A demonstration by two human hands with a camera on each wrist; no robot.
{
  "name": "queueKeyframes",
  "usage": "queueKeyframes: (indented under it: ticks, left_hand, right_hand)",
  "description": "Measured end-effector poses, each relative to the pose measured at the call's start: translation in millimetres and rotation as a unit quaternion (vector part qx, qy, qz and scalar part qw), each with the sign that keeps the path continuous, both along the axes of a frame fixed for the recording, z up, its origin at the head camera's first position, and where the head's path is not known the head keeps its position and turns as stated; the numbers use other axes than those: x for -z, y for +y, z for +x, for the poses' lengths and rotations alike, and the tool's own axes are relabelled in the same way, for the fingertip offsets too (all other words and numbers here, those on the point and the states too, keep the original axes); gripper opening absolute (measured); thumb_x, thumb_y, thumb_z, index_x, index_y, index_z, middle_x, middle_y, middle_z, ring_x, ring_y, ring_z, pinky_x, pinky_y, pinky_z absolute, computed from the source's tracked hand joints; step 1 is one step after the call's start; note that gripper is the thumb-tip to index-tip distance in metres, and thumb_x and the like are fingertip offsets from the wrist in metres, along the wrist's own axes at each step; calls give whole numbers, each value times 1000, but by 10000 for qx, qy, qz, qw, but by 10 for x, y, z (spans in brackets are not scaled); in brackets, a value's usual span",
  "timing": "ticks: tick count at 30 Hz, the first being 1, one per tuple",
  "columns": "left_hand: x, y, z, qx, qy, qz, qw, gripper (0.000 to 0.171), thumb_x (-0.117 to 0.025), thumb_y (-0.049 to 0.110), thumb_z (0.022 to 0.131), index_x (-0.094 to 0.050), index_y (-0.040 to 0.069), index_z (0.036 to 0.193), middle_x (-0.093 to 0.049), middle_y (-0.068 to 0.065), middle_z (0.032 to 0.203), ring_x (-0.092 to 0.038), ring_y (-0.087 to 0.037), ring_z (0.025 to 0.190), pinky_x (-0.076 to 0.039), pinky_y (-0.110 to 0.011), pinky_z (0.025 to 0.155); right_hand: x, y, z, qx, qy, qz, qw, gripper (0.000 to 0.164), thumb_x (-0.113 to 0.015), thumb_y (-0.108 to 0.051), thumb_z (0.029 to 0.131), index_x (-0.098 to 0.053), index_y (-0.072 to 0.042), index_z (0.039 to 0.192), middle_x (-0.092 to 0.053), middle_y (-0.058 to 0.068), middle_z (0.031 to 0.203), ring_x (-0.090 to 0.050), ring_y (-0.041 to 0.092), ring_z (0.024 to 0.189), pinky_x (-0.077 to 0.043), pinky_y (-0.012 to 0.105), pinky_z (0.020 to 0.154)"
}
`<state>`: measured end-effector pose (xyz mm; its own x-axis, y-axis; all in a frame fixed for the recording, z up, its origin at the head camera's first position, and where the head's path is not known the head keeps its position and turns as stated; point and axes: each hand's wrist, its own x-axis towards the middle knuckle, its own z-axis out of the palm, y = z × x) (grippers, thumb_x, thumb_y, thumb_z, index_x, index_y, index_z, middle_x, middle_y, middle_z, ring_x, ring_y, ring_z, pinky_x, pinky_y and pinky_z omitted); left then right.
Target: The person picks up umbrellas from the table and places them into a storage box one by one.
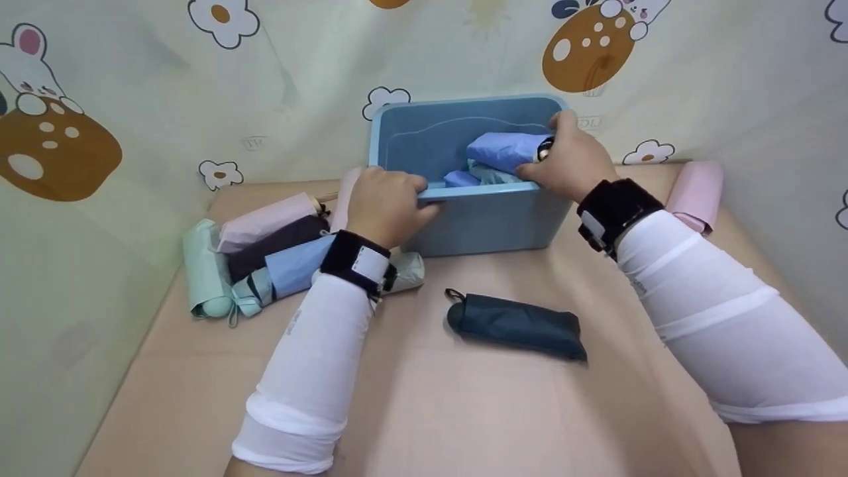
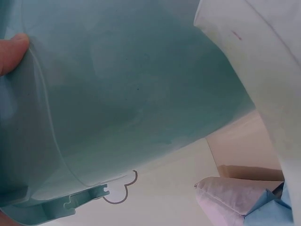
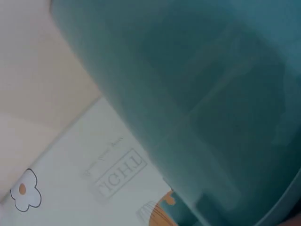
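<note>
Head view. My left hand (image 1: 387, 205) — fingers curled over the near-left rim of a blue plastic bin (image 1: 487, 225). My right hand (image 1: 576, 159) — over the bin's right rim, beside the handle end of a periwinkle folded umbrella (image 1: 505, 149); whether it grips rim or umbrella, I cannot tell. Periwinkle folded umbrella: inside the bin, atop pale teal fabric (image 1: 491, 174). On the tabletop (image 1: 497, 417): one dark teal umbrella (image 1: 520, 324), before the bin; to its left, one mint umbrella (image 1: 205, 262), one pale pink umbrella (image 1: 265, 222), one black umbrella (image 1: 275, 248), one light blue umbrella (image 1: 298, 265); far right, one rolled pink item (image 1: 699, 192).

Left wrist view. Bin's outer wall, my left thumb (image 2: 11, 52) against it.

Right wrist view. Bin's outer wall; flower-printed backdrop (image 3: 66, 179) beyond.
</note>
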<state>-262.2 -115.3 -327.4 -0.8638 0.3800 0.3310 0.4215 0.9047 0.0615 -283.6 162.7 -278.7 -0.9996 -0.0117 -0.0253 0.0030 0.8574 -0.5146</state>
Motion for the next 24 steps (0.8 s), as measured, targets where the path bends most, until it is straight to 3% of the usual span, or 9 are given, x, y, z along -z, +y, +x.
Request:
queueKeyframes:
  ticks: [6,13,24]
  left_hand:
    - [12,-18,-2,0,70,33,10000,45,-69,52,95,-58,15,74,-67,-4,72,-63,-26,72,-48,-47,87]
    - [14,-24,-5,6,134,67,9999,44,-72,51,93,-59,14,73,-66,-4,70,-63,-27,72,-48,-48,86]
    - [6,-2,-6,6,25,68,10000,43,-72,51,94,-59,15,74,-66,-4,72,-63,-27,73,-48,-48,88]
  right_hand:
    - [-78,-66,-112,-441,-661,618,9949,86,-72,-44,95,-35,-8,163,-49,23,158,-53,43,133,-39,63,118]
    - [-120,-93,-208,-726,-953,1125,9864,84,-72,-44,93,-41,-1,158,-54,24,151,-55,40,126,-43,59,114]
    - [-76,-133,-245,-289,-980,1457,9840,78,-71,-41,93,-47,5,151,-60,26,142,-58,38,113,-50,55,104]
